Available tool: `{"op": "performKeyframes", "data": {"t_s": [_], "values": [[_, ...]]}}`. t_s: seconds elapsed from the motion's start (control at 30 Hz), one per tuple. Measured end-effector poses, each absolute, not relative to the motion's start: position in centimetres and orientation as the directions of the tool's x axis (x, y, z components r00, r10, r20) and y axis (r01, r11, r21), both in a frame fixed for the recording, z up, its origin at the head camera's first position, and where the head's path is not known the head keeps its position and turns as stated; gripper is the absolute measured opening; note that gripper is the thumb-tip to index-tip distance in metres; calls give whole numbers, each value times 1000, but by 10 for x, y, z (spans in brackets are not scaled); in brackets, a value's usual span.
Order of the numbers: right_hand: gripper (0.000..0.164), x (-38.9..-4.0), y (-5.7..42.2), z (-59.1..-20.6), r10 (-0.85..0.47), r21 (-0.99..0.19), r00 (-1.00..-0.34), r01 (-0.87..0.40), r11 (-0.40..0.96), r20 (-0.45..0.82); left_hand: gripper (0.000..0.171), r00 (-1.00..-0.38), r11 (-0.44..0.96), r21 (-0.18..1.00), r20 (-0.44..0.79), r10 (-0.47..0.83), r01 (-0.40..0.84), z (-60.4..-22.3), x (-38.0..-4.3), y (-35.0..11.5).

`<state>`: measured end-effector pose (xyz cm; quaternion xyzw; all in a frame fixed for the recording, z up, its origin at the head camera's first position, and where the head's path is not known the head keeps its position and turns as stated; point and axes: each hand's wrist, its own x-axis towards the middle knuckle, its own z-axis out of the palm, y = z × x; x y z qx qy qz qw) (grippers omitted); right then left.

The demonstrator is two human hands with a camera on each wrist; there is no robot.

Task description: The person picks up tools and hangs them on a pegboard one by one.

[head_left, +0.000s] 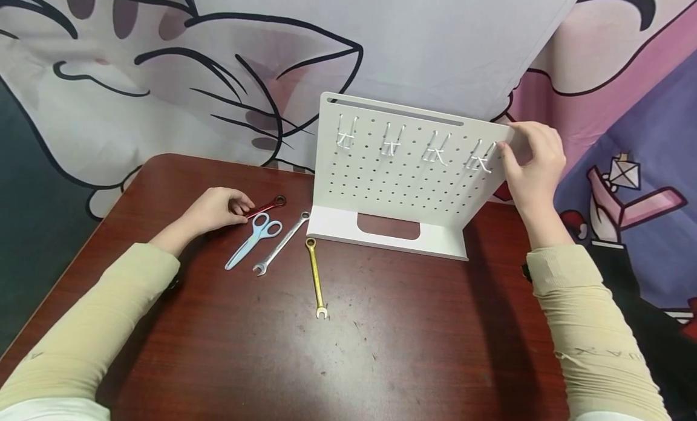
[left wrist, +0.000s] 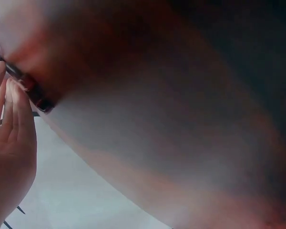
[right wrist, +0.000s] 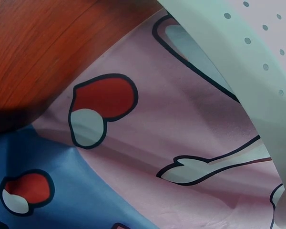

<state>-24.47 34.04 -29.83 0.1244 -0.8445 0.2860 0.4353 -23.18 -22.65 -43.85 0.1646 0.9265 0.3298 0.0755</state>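
Reading the bench (head_left: 381, 348) as a clock face centred on the yellow wrench (head_left: 316, 277), with twelve straight away from you, that wrench lies nearest you, its ring end just beside the board's foot, so give it room with your left sleeve. The silver wrench (head_left: 283, 242) sits at ten-thirty and the pale blue scissors (head_left: 250, 241) at ten, their loops pointing away from you. Farther out, towards eleven, is the red wrench (head_left: 264, 208); your left hand (head_left: 215, 210) pinches its near end between thumb and curled fingers, with the ring end sticking out towards two. The scissor loops are so close that I can't tell whether they touch it, so a straight upward move would be safer than a sideways drag. A hold nearer the middle of the shaft would probably balance better. At one to two o'clock stands the white pegboard (head_left: 403, 174), four pairs of white hooks (head_left: 390, 146) along its upper part. Your right hand (head_left: 536, 158) grips its top corner at two, thumb on the front face; light, even pressure there should steady the board without tipping it. Beyond everything hangs the printed cloth (head_left: 425, 40).
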Motion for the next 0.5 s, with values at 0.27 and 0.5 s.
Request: {"op": "performKeyframes", "data": {"t_s": [0.27,0.5], "values": [[28,-245,341,-298,49,-380,-590,-453,807,806,19,-931,747,616,-55,360,252,-443,-237,-227],[26,-245,336,-297,68,-396,-587,-450,800,806,17,-916,739,627,-98,389,247,-438,-243,-228]]}}
